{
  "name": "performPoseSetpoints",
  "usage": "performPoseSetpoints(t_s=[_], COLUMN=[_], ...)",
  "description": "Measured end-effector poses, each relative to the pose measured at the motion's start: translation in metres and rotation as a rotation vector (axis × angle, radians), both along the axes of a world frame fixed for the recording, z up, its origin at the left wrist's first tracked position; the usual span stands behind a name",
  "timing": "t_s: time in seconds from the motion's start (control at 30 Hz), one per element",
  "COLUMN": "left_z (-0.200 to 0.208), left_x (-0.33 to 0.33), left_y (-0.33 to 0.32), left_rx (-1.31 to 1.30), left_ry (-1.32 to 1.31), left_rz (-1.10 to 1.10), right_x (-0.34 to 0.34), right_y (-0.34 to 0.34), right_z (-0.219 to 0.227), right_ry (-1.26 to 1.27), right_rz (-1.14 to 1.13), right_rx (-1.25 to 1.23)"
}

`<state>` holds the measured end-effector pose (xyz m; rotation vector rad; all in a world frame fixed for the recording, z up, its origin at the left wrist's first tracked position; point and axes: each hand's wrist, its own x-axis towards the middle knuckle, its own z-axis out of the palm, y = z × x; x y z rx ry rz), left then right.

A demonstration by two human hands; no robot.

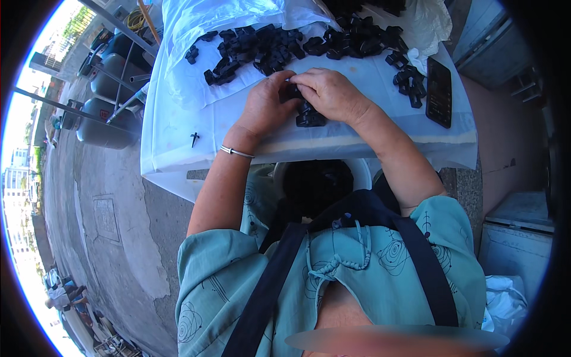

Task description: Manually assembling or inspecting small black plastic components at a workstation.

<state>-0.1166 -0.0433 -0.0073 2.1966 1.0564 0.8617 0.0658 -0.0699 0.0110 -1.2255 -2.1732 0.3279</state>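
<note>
My left hand (266, 102) and my right hand (331, 94) meet above the white-covered table (226, 128). Fingers of both curl in a pinch around a small black plastic part (291, 91), mostly hidden by them. Just below my right hand, more black plastic parts (310, 116) lie on the cover, close to my fingers. Beyond my hands spreads a loose pile of similar black parts (262, 46), with a second heap (360, 38) to its right. A smaller group (409, 83) sits right of my right hand.
A black phone (438, 92) lies near the table's right edge. One small black piece (195, 139) rests at the left. Clear plastic sheeting (202, 24) covers the far side. Below the table edge, a white bucket (363, 174) holds something dark. Grey tanks (106, 122) stand at left.
</note>
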Motion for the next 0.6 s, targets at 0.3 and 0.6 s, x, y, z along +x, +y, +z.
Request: performPoseSetpoints(t_s=[0.3,0.6], left_z=[-0.001,0.004], left_x=[-0.009,-0.013], left_y=[0.002,0.023], left_rx=[0.061,0.331], left_ry=[-0.015,0.248], left_rz=[-0.079,0.311], right_x=[0.008,0.036], right_y=[-0.025,0.007], right_z=[-0.019,-0.015], right_ry=[-0.179,-0.092], right_rz=[-0.006,-0.284], right_rx=[0.147,0.221])
